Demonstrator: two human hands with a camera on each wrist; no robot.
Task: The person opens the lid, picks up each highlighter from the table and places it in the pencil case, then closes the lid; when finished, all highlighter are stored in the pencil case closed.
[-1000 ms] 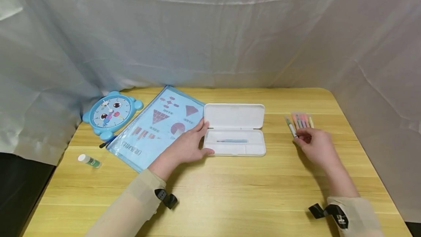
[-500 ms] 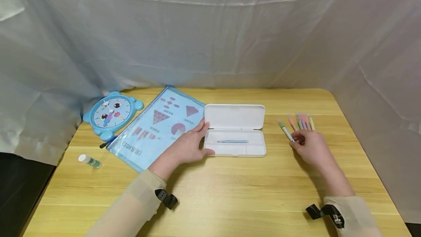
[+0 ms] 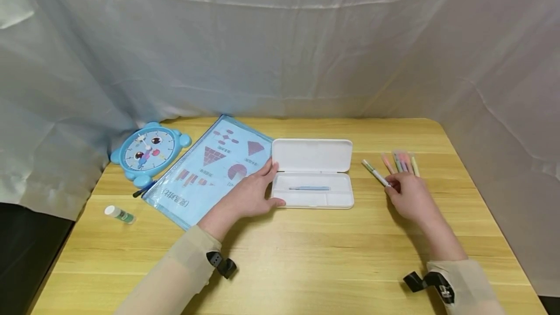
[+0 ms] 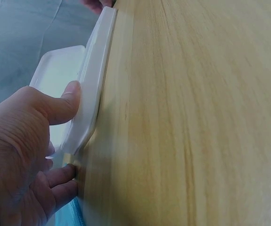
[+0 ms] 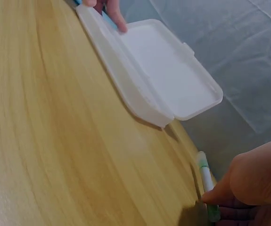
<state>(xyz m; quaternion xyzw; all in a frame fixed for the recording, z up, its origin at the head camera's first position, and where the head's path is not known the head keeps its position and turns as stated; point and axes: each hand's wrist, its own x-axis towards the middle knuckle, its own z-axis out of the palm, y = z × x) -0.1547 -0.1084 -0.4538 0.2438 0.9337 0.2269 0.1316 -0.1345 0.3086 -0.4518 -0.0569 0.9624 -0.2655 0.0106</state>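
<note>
A white pencil case [image 3: 339, 197] lies open on the table, its lid [image 3: 311, 154] raised toward the back. Inside it rests a slim light-blue pen [image 3: 309, 188]. My left hand [image 3: 247, 196] grips the case's left end, thumb [image 4: 69, 101] on the near side and fingers by the hinge. Over on the right, my right hand [image 3: 411, 196] pinches a white marker with green ends [image 3: 375, 173] between thumb and fingers. The marker points up and left, tilted. Just behind that hand lies a group of colored markers [image 3: 403, 160], their lower ends hidden by it.
Under the case's left side lies a blue document pouch [image 3: 205, 174] with printed shapes. A blue toy clock [image 3: 148, 152] sits at the back left, with a glue stick [image 3: 119, 214] nearer the front. Grey curtain [image 3: 280, 52] hangs behind the table.
My right hand has drawn the green-ended marker leftward, apart from the other markers, and its tip has swung left. An orange marker now shows separately. The left hand stays on the case.
</note>
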